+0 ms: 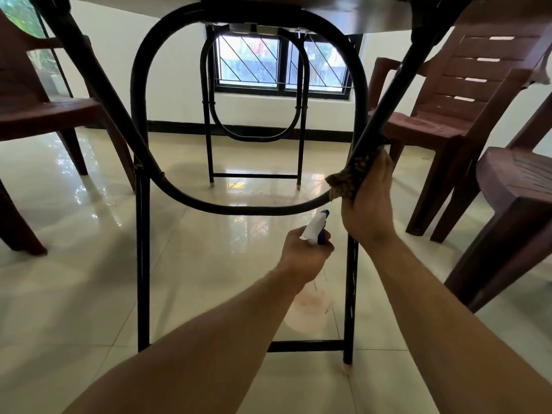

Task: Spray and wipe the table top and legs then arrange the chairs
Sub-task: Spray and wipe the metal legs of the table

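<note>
I look under the table at its near black metal leg frame (142, 264), with a curved loop brace (239, 211) across it. My right hand (369, 204) grips a brown patterned cloth (348, 177) wrapped round the right side of the frame where loop and diagonal strut meet. My left hand (304, 252) holds a clear spray bottle (307, 312) with a white and blue trigger head (315, 228), just left of the right leg. The table top's underside (298, 10) runs along the top edge.
Brown plastic chairs stand at the left (44, 115) and right (448, 94), with another (516, 198) close at the right edge. The far leg frame (254, 115) stands before a barred window (280, 61). The floor (89, 294) is glossy cream tile.
</note>
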The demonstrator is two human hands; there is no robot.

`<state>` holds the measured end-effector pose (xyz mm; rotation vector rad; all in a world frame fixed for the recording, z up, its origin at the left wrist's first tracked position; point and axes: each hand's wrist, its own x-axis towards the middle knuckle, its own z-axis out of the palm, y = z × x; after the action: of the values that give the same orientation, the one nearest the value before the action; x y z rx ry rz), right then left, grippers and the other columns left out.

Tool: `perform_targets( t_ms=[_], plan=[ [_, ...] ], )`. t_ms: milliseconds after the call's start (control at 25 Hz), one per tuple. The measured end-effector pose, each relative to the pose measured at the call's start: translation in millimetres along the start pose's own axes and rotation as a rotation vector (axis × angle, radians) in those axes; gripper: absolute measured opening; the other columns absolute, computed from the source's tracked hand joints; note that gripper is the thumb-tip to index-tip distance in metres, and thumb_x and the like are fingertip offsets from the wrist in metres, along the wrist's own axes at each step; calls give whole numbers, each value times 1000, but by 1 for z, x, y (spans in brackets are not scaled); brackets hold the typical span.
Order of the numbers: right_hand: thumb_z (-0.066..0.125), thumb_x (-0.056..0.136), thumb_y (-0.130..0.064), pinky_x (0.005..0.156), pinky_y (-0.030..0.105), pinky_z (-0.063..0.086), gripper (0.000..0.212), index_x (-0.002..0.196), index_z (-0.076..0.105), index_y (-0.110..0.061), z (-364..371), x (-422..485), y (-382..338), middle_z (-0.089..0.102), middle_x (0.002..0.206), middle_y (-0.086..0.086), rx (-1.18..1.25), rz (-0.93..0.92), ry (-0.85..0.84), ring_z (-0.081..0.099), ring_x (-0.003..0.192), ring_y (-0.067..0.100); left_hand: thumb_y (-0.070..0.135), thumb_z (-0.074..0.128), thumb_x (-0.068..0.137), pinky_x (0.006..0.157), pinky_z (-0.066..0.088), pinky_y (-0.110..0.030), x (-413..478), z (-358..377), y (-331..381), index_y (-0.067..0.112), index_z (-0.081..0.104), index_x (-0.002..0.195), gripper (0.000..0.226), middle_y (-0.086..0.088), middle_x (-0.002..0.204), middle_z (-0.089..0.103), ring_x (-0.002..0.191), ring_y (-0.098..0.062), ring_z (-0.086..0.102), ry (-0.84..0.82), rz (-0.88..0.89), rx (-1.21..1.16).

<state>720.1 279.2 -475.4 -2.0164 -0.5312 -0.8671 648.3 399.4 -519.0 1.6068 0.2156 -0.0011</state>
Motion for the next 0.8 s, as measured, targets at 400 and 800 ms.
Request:
perform_targets(
  t_ms=[400, 800],
  plan=[
    [67, 89, -9, 95, 21, 43, 42, 129, 53, -8, 3, 3, -10, 46, 135, 17, -295, -42, 199, 45, 121, 29, -7, 65, 85, 61, 50, -20, 10, 3, -4, 11, 65, 88, 18, -14, 88, 67, 74, -18, 59, -51, 42, 2],
    [74, 81, -8, 97, 45, 53, 39, 118, 66, -20, 5, -25, 12, 41, 139, 9, -689, -71, -170, 40, 126, 34, -1, 68, 89, 50, 45, -12, 9, -10, -14, 15, 64, 89, 16, -7, 89, 65, 72, -15, 57, 28, 41, 62]
  ],
)
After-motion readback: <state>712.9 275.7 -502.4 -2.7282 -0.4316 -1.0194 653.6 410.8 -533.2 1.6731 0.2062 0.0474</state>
